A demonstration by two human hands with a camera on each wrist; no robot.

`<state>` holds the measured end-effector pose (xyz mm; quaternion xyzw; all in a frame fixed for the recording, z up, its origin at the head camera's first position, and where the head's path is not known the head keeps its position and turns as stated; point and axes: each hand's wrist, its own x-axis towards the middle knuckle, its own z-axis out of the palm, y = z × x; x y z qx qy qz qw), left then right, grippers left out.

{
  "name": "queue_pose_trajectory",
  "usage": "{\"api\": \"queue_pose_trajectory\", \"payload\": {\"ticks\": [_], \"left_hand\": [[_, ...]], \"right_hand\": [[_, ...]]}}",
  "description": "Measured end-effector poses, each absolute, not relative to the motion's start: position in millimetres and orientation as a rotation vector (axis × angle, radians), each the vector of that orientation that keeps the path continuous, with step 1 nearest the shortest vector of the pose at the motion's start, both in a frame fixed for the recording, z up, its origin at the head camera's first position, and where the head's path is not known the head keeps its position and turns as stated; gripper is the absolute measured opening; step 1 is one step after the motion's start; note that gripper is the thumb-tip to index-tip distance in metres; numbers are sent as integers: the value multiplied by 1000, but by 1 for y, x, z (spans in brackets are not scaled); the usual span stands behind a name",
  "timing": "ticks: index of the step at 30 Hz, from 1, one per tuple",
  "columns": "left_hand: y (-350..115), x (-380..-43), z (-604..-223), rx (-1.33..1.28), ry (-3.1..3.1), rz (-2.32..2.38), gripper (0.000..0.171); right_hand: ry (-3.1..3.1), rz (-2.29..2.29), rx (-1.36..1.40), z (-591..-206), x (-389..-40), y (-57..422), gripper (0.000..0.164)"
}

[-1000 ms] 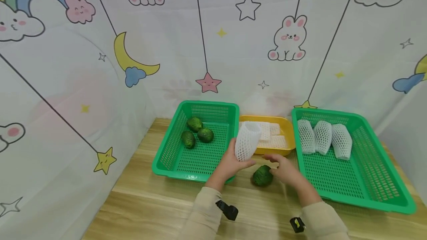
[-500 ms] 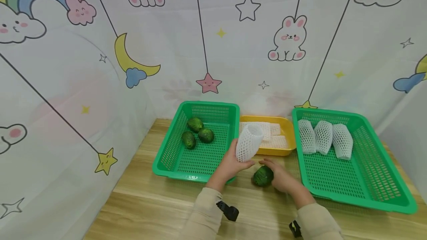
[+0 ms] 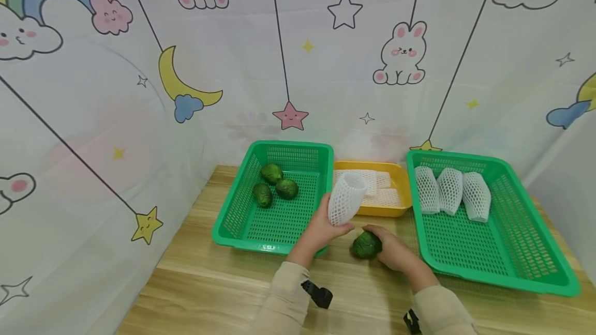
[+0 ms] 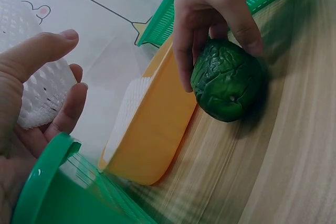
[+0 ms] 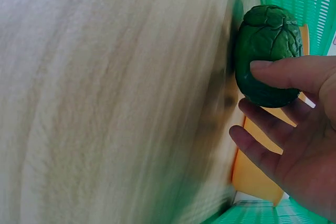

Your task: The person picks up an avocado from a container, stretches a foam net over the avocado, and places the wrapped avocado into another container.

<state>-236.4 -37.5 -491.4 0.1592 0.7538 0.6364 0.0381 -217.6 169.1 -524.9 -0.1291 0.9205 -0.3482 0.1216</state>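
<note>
In the head view my left hand (image 3: 320, 230) grips a white foam net sleeve (image 3: 345, 203) tilted upward, its open mouth at the top. Close to its right, my right hand (image 3: 395, 250) holds a small dark green cabbage (image 3: 365, 245) low over the table. The right wrist view shows the thumb lying across the leafy, veined side of the cabbage (image 5: 269, 45), with some of the other fingers behind it. From the left wrist, the fingers come down around the cabbage (image 4: 228, 80) from above, while the net sleeve (image 4: 44, 95) rests in my left palm.
Several similar cabbages lie in the left green basket (image 3: 298, 221). A yellow tray (image 3: 405, 190) of flat foam net sleeves stands between the baskets. On the right, another green basket (image 3: 484, 247) contains 3 net-covered items (image 3: 450, 191). A patterned curtain (image 3: 321, 81) hangs behind.
My right hand has moved slightly left and closed its fingers around the cabbage, after hovering beside it. The left hand with the net sleeve has stayed nearly still.
</note>
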Motion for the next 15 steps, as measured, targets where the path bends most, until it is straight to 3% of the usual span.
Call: {"api": "queue_pose_trajectory", "payload": {"ticks": [10,15], "left_hand": [[-38,-234,-485,473,2302,1952,78],[-38,-235,-488,469,2302,1934,79]], "right_hand": [[2702,-1088,-357,-527,-221,172,62],[2682,-1258,-288,-509,-223,175,62]]}}
